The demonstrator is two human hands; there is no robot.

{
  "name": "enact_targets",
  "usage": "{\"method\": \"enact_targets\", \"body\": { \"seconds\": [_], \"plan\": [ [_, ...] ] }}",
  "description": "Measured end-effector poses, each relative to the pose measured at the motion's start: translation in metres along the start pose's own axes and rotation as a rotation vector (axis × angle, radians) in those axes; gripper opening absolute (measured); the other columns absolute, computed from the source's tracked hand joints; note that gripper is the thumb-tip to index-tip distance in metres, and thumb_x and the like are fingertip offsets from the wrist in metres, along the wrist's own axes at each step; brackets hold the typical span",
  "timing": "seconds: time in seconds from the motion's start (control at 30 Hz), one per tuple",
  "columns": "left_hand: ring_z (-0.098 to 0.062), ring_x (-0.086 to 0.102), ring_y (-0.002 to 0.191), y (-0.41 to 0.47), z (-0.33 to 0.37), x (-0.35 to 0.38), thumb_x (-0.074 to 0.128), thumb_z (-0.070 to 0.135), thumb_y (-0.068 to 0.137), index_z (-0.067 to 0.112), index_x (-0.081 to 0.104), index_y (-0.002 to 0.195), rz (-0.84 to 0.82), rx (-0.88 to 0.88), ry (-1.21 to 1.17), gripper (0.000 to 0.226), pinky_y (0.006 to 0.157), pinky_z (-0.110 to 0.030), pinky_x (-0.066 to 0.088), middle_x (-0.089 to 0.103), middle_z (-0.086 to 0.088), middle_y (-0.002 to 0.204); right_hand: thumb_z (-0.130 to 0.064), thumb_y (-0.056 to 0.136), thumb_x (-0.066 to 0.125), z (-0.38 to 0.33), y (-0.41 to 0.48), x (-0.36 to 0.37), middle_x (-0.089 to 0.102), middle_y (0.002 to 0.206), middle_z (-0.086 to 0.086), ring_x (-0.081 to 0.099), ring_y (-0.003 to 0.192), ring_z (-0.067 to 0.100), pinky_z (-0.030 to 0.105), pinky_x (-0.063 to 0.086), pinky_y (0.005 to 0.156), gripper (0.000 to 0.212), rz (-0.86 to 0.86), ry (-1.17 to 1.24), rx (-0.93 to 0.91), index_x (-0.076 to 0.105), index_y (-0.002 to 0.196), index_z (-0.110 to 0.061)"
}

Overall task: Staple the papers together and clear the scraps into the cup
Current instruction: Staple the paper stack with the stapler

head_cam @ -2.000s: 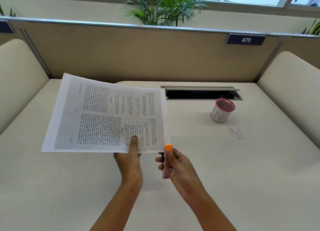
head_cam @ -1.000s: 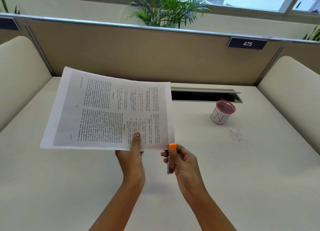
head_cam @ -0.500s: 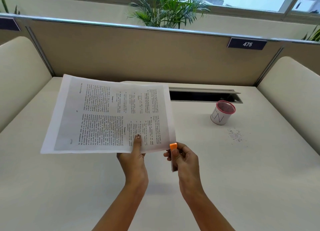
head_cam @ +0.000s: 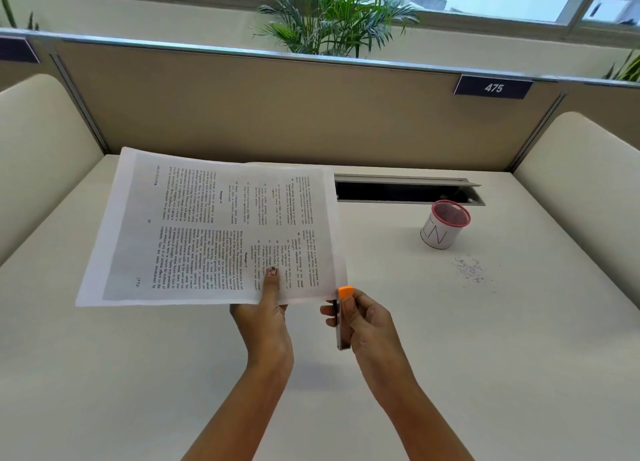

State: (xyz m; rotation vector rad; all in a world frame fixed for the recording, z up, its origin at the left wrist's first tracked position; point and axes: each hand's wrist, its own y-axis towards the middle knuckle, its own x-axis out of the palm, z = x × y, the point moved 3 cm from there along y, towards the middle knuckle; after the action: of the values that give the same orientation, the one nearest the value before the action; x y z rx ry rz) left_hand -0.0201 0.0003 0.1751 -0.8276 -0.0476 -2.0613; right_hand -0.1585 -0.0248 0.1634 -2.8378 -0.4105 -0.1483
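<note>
My left hand (head_cam: 265,317) pinches the near edge of the printed papers (head_cam: 214,232), holding them flat above the white desk, thumb on top. My right hand (head_cam: 363,317) grips a small stapler (head_cam: 343,318) with an orange tip, held upright, its tip touching the papers' near right corner. A white cup (head_cam: 441,230) with a pink mesh rim stands on the desk to the right. A small heap of paper scraps (head_cam: 471,270) lies just in front of the cup.
The white desk (head_cam: 450,356) has an open cable slot (head_cam: 405,192) at the back. A beige partition (head_cam: 277,107) with a "475" plate closes the far side, and cream padded panels stand left and right. A plant stands behind the partition.
The papers dipped slightly and shifted a little right with my left hand. The stapler's orange tip stays at the papers' near right corner.
</note>
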Motion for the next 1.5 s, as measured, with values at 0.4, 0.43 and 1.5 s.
{"method": "enact_targets", "body": {
  "seconds": [0.4,0.43,1.5],
  "plan": [
    [-0.002,0.069,0.092,0.003,0.004,0.0,0.06,-0.003,0.088,0.037,0.052,0.11,-0.012,0.012,-0.029,0.046,0.076,-0.027,0.059,0.065,0.012,0.11,-0.034,0.086,0.047,-0.005,0.006,-0.006,0.067,0.091,0.012,0.057,0.067,0.015,0.021,0.046,0.061,0.044,-0.175,0.095,-0.018,0.062,0.108,0.002],
    [-0.003,0.069,0.094,0.004,0.005,0.0,0.06,-0.002,0.088,0.037,0.052,0.11,-0.015,0.014,-0.025,0.046,0.077,-0.027,0.059,0.065,0.012,0.11,-0.035,0.086,0.047,-0.005,0.006,-0.008,0.068,0.09,0.011,0.057,0.067,0.016,0.022,0.046,0.062,0.046,-0.186,0.081,-0.009,0.062,0.108,0.002],
    [-0.018,0.066,0.107,0.011,0.009,0.003,0.061,-0.003,0.087,0.026,0.047,0.131,-0.013,-0.041,-0.047,0.054,0.082,-0.036,0.058,0.064,0.003,0.12,-0.013,0.089,0.063,0.074,0.019,-0.116,0.058,0.104,0.012,0.052,0.087,0.018,0.025,0.036,0.076,0.031,0.657,-0.703,-0.139,0.058,0.118,-0.006]
  ]
}}
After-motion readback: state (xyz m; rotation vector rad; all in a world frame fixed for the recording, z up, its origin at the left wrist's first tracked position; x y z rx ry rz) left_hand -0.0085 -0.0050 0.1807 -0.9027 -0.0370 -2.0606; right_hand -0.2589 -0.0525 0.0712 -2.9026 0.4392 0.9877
